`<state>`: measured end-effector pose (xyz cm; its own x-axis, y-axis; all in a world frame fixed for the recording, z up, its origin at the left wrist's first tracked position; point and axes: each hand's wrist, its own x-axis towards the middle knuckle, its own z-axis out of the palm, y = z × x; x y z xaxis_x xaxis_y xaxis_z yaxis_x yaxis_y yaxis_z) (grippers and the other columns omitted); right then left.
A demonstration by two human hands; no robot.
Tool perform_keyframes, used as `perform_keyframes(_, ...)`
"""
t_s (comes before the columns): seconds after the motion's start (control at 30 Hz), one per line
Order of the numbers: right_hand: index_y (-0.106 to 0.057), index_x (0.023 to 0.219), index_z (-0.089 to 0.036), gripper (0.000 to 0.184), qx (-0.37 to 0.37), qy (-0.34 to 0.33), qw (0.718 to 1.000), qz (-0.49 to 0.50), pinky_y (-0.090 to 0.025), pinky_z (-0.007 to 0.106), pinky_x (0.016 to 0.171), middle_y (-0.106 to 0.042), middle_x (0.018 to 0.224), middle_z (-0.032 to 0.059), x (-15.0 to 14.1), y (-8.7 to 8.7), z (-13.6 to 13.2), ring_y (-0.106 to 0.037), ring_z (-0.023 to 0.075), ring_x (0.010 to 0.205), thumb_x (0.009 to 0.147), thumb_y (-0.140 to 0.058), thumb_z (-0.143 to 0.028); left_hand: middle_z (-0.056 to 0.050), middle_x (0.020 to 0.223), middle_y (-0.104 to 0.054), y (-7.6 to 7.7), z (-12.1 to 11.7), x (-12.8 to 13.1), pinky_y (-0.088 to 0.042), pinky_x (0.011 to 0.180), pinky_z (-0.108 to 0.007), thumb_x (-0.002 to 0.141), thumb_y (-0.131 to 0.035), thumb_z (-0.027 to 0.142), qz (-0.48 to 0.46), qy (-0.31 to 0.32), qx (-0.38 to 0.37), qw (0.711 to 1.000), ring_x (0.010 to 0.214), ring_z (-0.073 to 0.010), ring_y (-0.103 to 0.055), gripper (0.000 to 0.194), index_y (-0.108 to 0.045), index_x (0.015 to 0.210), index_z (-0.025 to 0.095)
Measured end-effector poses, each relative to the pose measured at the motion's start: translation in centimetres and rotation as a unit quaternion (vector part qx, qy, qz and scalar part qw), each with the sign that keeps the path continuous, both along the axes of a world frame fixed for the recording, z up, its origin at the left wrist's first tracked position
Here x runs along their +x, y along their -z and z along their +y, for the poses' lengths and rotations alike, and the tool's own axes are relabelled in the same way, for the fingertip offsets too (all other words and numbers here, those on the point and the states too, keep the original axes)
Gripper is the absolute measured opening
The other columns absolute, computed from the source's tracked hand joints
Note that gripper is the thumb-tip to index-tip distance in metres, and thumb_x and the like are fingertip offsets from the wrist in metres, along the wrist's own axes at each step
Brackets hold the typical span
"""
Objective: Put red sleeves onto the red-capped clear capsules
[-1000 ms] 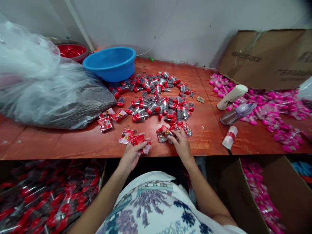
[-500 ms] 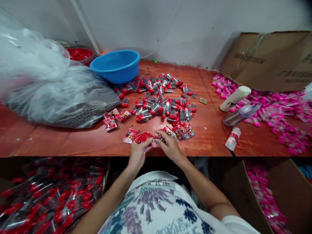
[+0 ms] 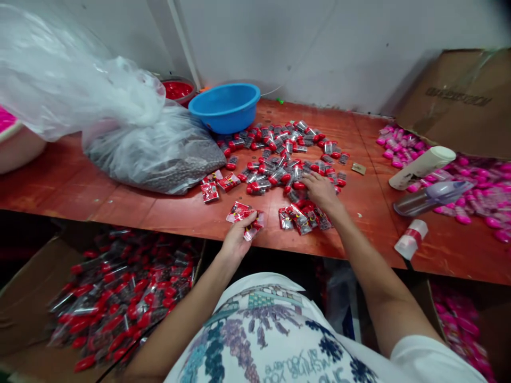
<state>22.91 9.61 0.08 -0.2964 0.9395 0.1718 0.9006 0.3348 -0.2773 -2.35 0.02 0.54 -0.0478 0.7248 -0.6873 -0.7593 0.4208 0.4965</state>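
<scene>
My left hand (image 3: pixel 236 236) is closed on a few red printed packets (image 3: pixel 252 224) near the table's front edge. Another red packet sticks out just beyond them. My right hand (image 3: pixel 320 190) reaches over a pile of small clear containers with red caps (image 3: pixel 275 173), filled with dark beads. Its fingers are stretched out and touch the near side of the pile; I see nothing held in them. Nearer to me, below that hand, several filled red packets (image 3: pixel 301 219) lie in a row. More red packets (image 3: pixel 210 192) lie beside the big plastic bag.
A clear bag of dark beads (image 3: pixel 159 159) and a blue basin (image 3: pixel 225 109) stand at left. To the right lie a white cylinder (image 3: pixel 422 167), a clear bottle (image 3: pixel 431 198), a plastic roll (image 3: pixel 411 239) and pink pieces (image 3: pixel 471 186). An open carton (image 3: pixel 35 298) sits below the table.
My right hand has gone from the packets beside my left hand out to the container pile. My left hand keeps its packets. The view has swung left.
</scene>
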Motion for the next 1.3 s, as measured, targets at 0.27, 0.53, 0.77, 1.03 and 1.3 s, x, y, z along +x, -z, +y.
perform_keyframes(0.27,-0.056,0.115,-0.022,0.032,-0.154,-0.03,0.898,0.411,-0.045,0.024,0.061,-0.063,0.08,0.0001,-8.2,-0.8,-11.1,-0.058,0.0139,0.067,0.09,-0.052,-0.042,-0.006,0.069,-0.07,0.7,0.7,-0.2,-0.058,0.059,-0.025,0.075,-0.062,-0.002,0.003,-0.011,0.018,1.0,0.059,-0.0139,-0.067,0.012,-0.066,0.073,0.009)
perform_keyframes(0.53,-0.061,0.11,-0.022,0.031,-0.148,0.038,0.877,0.456,-0.048,0.025,0.064,-0.065,0.08,0.0006,-10.2,1.0,-12.4,-0.06,0.0151,0.069,0.086,-0.057,-0.042,-0.004,0.07,-0.071,0.9,-0.1,0.4,-0.057,0.069,-0.029,0.058,-0.078,0.006,0.041,0.0,0.098,0.994,0.063,-0.015,-0.067,0.018,-0.067,0.072,0.01)
perform_keyframes(0.77,-0.066,0.115,-0.023,0.035,-0.197,0.029,0.851,0.487,-0.048,0.023,0.062,-0.068,0.085,0.001,-10.3,0.7,-12.8,-0.061,0.0145,0.071,0.085,-0.059,-0.041,0.0,0.068,-0.069,0.3,-0.5,0.4,-0.053,0.064,-0.024,0.055,-0.082,0.013,0.094,-0.029,0.164,0.982,0.063,-0.0119,-0.065,0.022,-0.067,0.072,0.013)
perform_keyframes(1.03,-0.064,0.121,-0.022,0.041,-0.222,0.02,0.817,0.532,-0.05,0.024,0.066,-0.069,0.09,0.0013,-10.3,0.6,-12.8,-0.062,0.0144,0.077,0.084,-0.06,-0.04,-0.002,0.071,-0.071,-0.3,-1.0,0.5,-0.055,0.068,-0.028,0.053,-0.084,0.016,0.131,0.054,0.207,0.968,0.064,-0.0153,-0.067,0.026,-0.068,0.074,0.013)
perform_keyframes(1.3,-0.061,0.126,-0.028,0.042,-0.197,-0.008,0.848,0.493,-0.05,0.029,0.078,-0.069,0.097,0.0002,-9.3,0.3,-12.8,-0.064,0.0173,0.087,0.085,-0.061,-0.038,-0.003,0.075,-0.072,-1.1,-1.4,0.5,-0.053,0.077,-0.03,0.055,-0.084,0.016,0.157,0.095,0.24,0.953,0.071,-0.0171,-0.068,0.028,-0.071,0.079,0.015)
